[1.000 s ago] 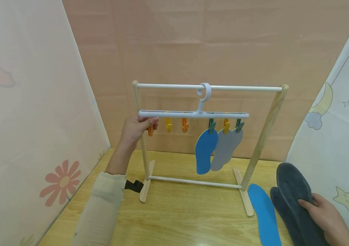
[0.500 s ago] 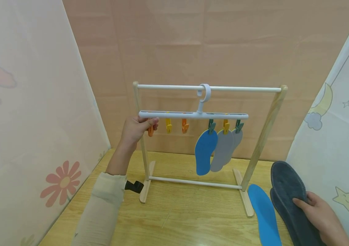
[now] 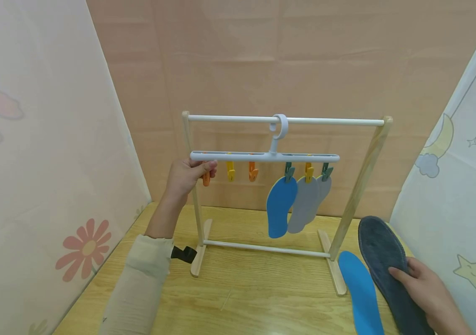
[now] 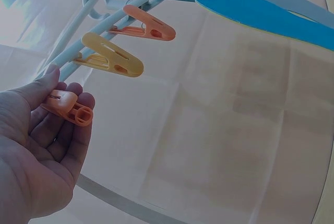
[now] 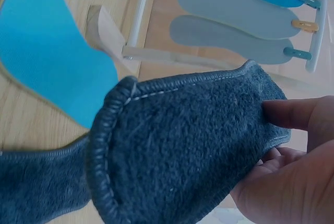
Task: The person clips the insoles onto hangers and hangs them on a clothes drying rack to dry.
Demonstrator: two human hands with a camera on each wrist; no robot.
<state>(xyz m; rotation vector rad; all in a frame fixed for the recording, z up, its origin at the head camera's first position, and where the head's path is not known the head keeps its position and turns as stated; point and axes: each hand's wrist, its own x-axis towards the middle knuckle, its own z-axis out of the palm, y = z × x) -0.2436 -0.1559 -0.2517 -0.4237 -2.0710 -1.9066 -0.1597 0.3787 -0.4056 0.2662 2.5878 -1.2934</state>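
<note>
At the left end of the white hanger, my left hand holds an orange clip between thumb and curled fingers. My right hand pinches a dark grey fuzzy insole by its edge, lifted at the table's right side. Below it, a second dark insole lies on the table, seen in the right wrist view but covered in the head view. Beside these lies a blue insole. Clipped to the hanger's right half are a blue insole and two light grey insoles.
The hanger's hook loops over the rack's top bar. A yellow clip and another orange clip hang with nothing in them. The rack's right post and foot stand between hanger and right hand.
My right hand has shifted left and slightly up with the dark insole, which now covers the other dark one in the head view. The left hand stays at the orange clip.
</note>
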